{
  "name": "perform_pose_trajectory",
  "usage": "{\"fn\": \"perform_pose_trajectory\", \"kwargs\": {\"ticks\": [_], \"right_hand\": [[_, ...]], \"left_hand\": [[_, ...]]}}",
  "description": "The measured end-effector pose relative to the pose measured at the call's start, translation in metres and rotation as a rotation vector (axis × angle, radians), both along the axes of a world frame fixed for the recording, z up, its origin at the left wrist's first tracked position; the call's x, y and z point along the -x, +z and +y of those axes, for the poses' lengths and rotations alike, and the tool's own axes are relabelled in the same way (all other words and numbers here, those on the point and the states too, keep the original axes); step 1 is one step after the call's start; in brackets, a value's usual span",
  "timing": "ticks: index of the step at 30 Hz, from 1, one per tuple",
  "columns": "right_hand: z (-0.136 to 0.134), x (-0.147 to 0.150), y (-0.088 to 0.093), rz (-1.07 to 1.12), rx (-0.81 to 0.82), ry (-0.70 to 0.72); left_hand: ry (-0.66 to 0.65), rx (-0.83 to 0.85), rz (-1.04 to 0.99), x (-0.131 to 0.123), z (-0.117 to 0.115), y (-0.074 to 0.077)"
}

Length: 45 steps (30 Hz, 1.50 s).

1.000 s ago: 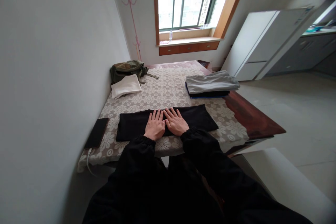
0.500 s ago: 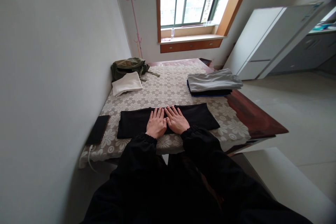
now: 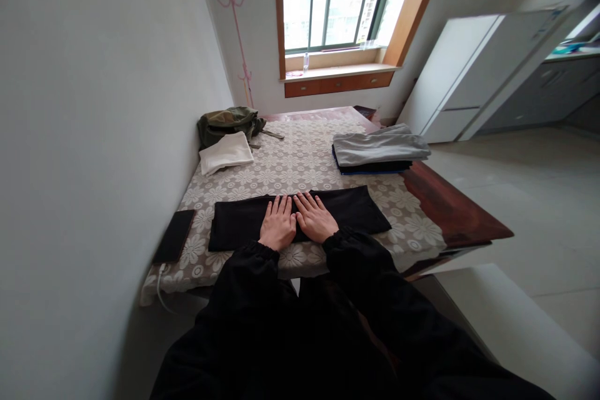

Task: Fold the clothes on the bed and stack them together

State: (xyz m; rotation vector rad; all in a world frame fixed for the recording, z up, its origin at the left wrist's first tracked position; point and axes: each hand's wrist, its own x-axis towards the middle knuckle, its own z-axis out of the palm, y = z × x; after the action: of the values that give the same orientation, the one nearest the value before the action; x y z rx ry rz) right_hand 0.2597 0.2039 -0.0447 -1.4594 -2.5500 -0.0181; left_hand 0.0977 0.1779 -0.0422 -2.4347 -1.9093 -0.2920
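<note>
A folded black garment [image 3: 354, 209] lies as a long flat strip across the near part of the table; its exact kind I cannot make out. My left hand [image 3: 278, 225] rests flat on its middle, fingers stretched out and pointing away from me. Beside it, my right hand [image 3: 315, 217] also lies flat on the cloth, fingers extended. The two thumbs are close together, near the centre of the strip. Neither hand grips the fabric.
A lace tablecloth [image 3: 285, 156] covers most of the table. Folded grey clothing [image 3: 379, 145] tops a stack at the back right. White folded cloth [image 3: 227, 153] and a green backpack [image 3: 227, 125] sit at the back left. A dark tablet-like device [image 3: 174, 236] with a white cable lies near left.
The view has shifted very slightly. Both hands stay flat in the same place on the black garment.
</note>
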Motion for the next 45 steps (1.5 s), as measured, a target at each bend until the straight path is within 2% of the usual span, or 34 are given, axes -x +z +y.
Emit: {"fn": "perform_pose_trajectory", "kwargs": {"ticks": [7,16,22,29,41,43,45], "right_hand": [[-0.002,-0.003,0.000,0.020,0.008,-0.015],[0.004,-0.017,-0.003,0.021,0.013,-0.070],[0.010,-0.046,-0.005,0.003,-0.004,-0.164],[0.017,-0.094,-0.015,-0.022,-0.046,-0.283],[0.021,-0.118,-0.020,-0.055,-0.048,-0.327],[0.018,-0.119,-0.015,-0.064,-0.055,-0.369],[0.013,-0.108,-0.007,-0.049,-0.086,-0.379]], "left_hand": [[-0.022,0.002,-0.005,0.010,-0.001,0.000],[0.034,0.020,-0.016,0.030,-0.004,0.005],[0.084,0.011,-0.006,0.047,-0.007,0.007],[0.124,0.008,-0.005,0.070,-0.013,0.008],[0.332,0.016,0.041,0.137,-0.033,0.013],[0.379,0.009,0.049,0.139,-0.036,0.017],[0.397,-0.034,0.058,0.126,-0.035,0.021]]}}
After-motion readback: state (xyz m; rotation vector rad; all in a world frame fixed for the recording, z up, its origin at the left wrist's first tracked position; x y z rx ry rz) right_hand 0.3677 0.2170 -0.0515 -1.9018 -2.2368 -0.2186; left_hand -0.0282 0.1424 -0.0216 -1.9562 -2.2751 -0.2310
